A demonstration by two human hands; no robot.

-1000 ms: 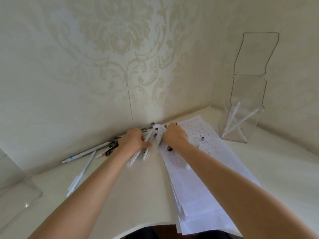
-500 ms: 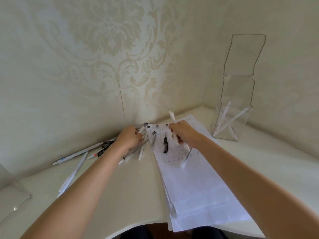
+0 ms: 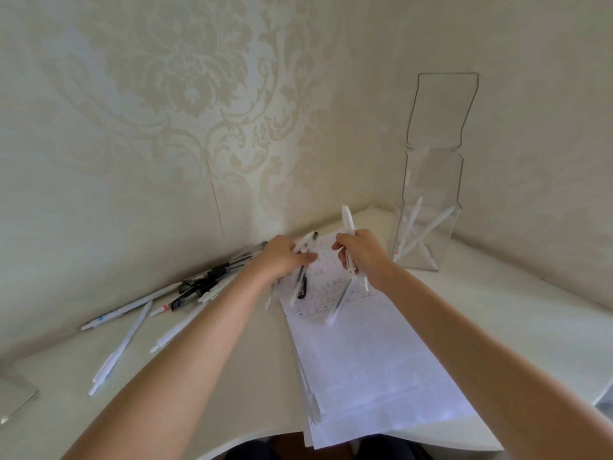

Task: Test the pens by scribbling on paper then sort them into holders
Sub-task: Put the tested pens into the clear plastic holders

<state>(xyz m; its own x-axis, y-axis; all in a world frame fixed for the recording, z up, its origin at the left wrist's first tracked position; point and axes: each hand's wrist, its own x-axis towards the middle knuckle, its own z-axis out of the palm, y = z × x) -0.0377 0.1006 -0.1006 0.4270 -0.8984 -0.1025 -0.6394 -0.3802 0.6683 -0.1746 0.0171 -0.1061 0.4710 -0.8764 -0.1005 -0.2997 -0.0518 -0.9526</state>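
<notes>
My right hand (image 3: 363, 254) is closed around a white pen (image 3: 347, 224) that stands nearly upright above the far end of a stack of white paper (image 3: 371, 356) marked with small scribbles. My left hand (image 3: 282, 258) rests on a bunch of pens (image 3: 303, 244) at the paper's far left corner, fingers curled over them. A black pen (image 3: 302, 287) and a thin pen (image 3: 338, 302) lie on the paper. More black and white pens (image 3: 199, 288) are spread out to the left along the wall. A clear acrylic holder (image 3: 428, 234) at the right corner contains several white pens.
The cream table (image 3: 514, 313) sits in a corner between two wallpapered walls. Part of a second clear holder (image 3: 15, 393) shows at the left edge. Two white pens (image 3: 122, 346) lie loose on the table's left side. The table's curved front edge is near my body.
My right hand has lifted a white pen off the paper and now holds it upright. My left hand stays on the bunch of pens. The view has shifted slightly.
</notes>
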